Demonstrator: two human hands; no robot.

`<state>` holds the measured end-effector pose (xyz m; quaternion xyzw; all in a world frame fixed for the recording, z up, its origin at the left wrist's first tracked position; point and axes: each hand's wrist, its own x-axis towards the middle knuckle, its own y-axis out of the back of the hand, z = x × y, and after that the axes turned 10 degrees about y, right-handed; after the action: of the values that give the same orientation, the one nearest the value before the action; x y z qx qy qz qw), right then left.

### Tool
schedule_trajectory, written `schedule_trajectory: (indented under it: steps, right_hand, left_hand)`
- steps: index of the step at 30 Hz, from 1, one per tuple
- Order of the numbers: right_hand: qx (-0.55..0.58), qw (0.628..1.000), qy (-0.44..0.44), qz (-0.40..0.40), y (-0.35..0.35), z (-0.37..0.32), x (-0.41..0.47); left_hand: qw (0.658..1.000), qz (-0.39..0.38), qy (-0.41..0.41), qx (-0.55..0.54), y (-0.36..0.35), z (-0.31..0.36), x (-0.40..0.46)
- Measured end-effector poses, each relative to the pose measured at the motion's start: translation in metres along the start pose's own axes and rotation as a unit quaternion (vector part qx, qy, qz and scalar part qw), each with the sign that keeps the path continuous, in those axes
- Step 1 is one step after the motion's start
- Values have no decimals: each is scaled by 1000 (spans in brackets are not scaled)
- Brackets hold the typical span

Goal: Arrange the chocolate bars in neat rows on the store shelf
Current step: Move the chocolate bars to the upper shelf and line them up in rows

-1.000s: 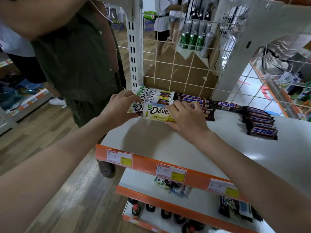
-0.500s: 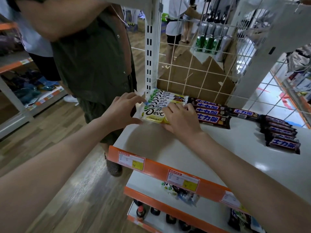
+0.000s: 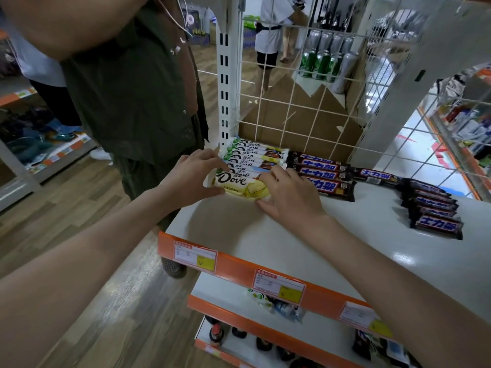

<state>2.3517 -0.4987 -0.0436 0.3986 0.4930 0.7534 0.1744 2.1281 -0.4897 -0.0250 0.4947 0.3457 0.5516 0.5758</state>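
left hand (image 3: 191,179) pinches left end of front Dove bar (image 3: 239,185) | right hand (image 3: 288,193) grips its right end | bar lies on white shelf (image 3: 345,251), nearest of Dove row (image 3: 255,155), far-left corner | dark bars (image 3: 324,176) just right

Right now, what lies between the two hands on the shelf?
In the head view, the front Dove bar lies between the left hand and right hand, both touching its ends.

Shelf (image 3: 332,251) front bare — wire grid (image 3: 305,107) blocks behind
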Motion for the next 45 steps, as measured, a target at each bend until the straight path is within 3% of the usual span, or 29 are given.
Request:
schedule_trajectory:
  steps: [8,19,29,33,40,45]
  right_hand:
    - [53,998,-1,-23,-3,-3,6]
    - [16,999,-9,-31,17,-4,-5]
    - [-38,994,-74,-77,82,19,-83]
    - [-67,984,-100,-133,105,28,-111]
    - [-134,965,-173,-145,142,24,-183]
    - [-105,964,-201,-138,158,15,-220]
  left_hand:
    - [1000,4,7,8,1,0,5]
    - [999,10,23,48,9,18,-3]
    - [998,21,-57,12,6,96,-26]
    - [997,25,-76,0,-2,123,-35]
    - [989,26,-137,-41,-16,178,-76]
    - [989,-3,-143,-45,-23,202,-105]
